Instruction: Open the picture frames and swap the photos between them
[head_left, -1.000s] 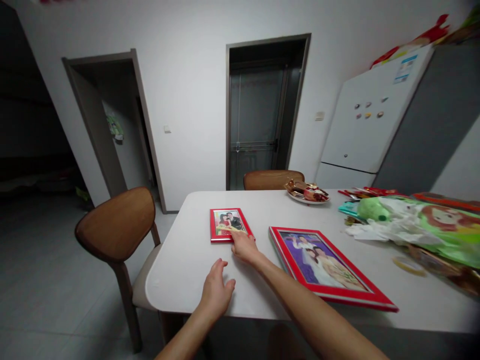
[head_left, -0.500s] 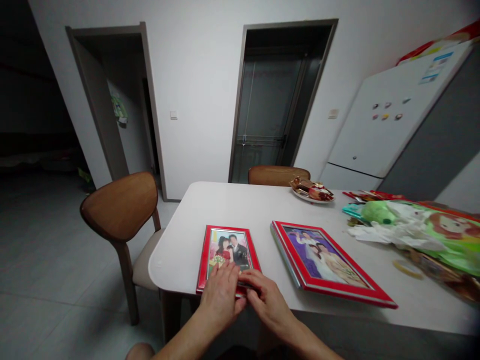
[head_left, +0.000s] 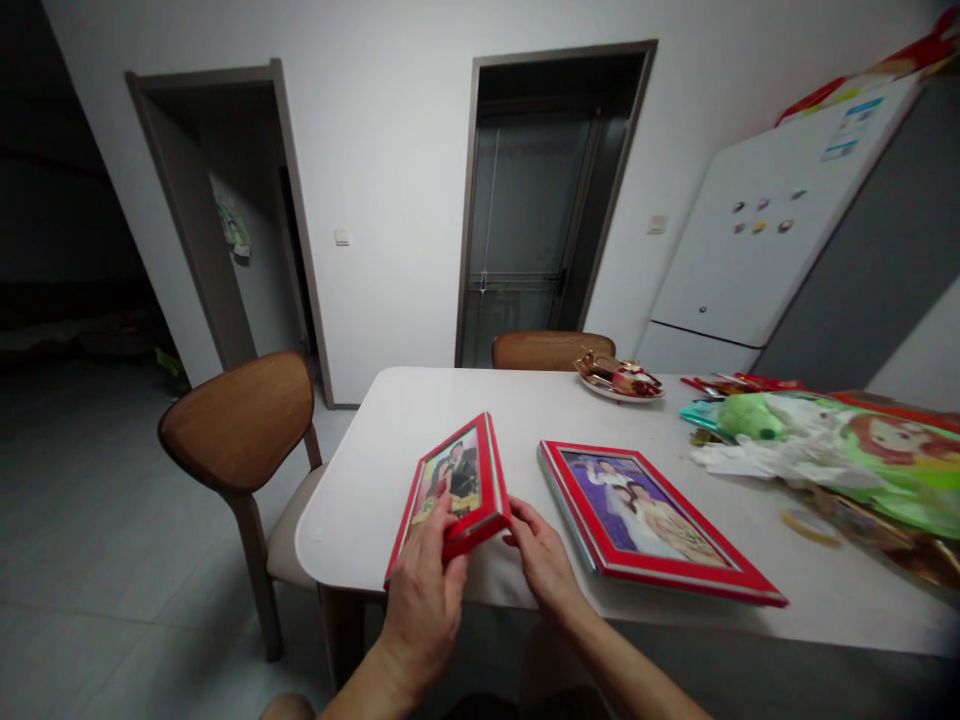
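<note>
A small red picture frame [head_left: 491, 480] is tilted over the white table, its right side raised and its left side low. My left hand [head_left: 429, 580] grips its near edge, with fingers over the front and thumb underneath. Beside the raised right corner is my right hand [head_left: 544, 560], its curled fingertips at the frame's edge; whether they hold it is hard to tell. To the right, a larger red picture frame [head_left: 660, 515] with a purple-backed photo lies face up on top of another frame-like piece.
The white table [head_left: 352, 480] bears a plate of wrapped items [head_left: 619, 380] at the back, and green bags with crumpled white paper [head_left: 795, 440] and a tape roll [head_left: 810, 527] at right. Brown chairs stand at the left [head_left: 240, 420] and behind [head_left: 551, 350].
The small frame has gone from lying flat to tilted, its right side lifted. My left hand now grips its near edge, and my right hand has moved right, apart from the left.
</note>
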